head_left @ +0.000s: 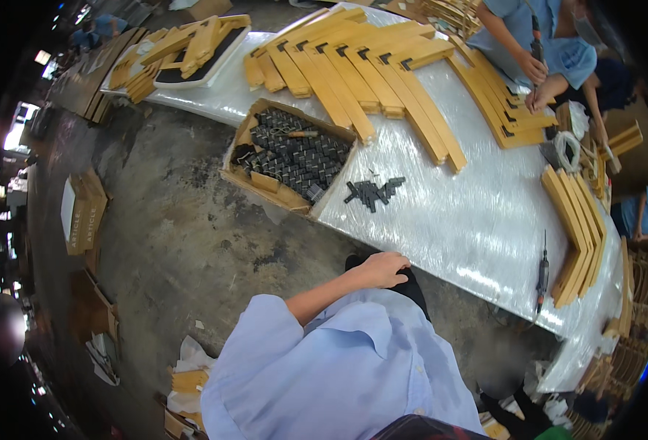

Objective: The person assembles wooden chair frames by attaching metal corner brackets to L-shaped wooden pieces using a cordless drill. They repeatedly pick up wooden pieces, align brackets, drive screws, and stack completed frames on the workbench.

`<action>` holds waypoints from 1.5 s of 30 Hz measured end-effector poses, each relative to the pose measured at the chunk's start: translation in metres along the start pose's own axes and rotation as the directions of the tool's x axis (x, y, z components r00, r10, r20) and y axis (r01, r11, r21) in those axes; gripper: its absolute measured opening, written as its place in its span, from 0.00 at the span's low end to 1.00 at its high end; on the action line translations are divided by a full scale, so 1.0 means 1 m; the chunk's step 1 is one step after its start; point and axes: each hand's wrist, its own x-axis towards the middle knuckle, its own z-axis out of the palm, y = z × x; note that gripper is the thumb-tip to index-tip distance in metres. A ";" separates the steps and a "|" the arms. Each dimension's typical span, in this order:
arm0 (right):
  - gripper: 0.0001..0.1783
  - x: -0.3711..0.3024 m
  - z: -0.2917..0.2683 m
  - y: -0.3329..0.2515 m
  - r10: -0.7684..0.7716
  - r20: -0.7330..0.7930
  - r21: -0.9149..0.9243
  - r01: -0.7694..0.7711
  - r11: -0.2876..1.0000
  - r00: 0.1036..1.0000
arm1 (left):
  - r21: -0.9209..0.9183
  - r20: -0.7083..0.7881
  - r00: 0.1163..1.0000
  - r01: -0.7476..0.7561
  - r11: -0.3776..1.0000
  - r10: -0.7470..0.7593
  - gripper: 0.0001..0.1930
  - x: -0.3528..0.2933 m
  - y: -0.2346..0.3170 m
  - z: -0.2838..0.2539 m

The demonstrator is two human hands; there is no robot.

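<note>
My left hand is low in front of my blue shirt, over my dark trousers and beside the table's near edge. Its fingers are loosely bent, thumb apart from them, with nothing visible in the hand. My right hand does not show. Beyond the left hand, a small pile of black brackets lies on the plastic-wrapped table. An open cardboard box full of similar black pieces stands left of that pile, with a thin tool on top.
Angled wooden pieces with black corner brackets lie in rows at the back; more wooden pieces stand at right. A dark electric screwdriver lies near them. Across the table, a co-worker's hands work with another screwdriver.
</note>
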 end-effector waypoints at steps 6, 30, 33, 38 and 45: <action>0.31 0.040 0.022 -0.040 -0.089 0.077 0.052 0.085 0.995 0.993 | -0.241 -0.398 0.903 0.064 0.969 -0.159 0.19 -0.004 -0.015 -0.072; 0.31 -0.084 0.216 -0.199 0.134 -0.070 0.074 -0.129 0.989 0.988 | -0.838 -0.471 0.333 0.121 0.532 -0.817 0.42 0.078 -0.482 -0.571; 0.31 -0.103 0.227 -0.222 0.159 -0.068 0.047 -0.156 0.987 0.985 | -0.840 -0.513 0.299 0.020 0.542 -0.805 0.39 0.103 -0.495 -0.564; 0.31 -0.119 0.242 -0.249 0.187 -0.071 0.027 -0.186 0.982 0.980 | -0.750 -0.630 0.255 0.047 0.660 -0.734 0.37 0.106 -0.476 -0.546; 0.31 -0.122 0.253 -0.265 0.168 -0.066 -0.012 -0.169 0.986 0.984 | -0.708 -0.644 0.298 0.118 0.696 -0.705 0.41 0.094 -0.433 -0.529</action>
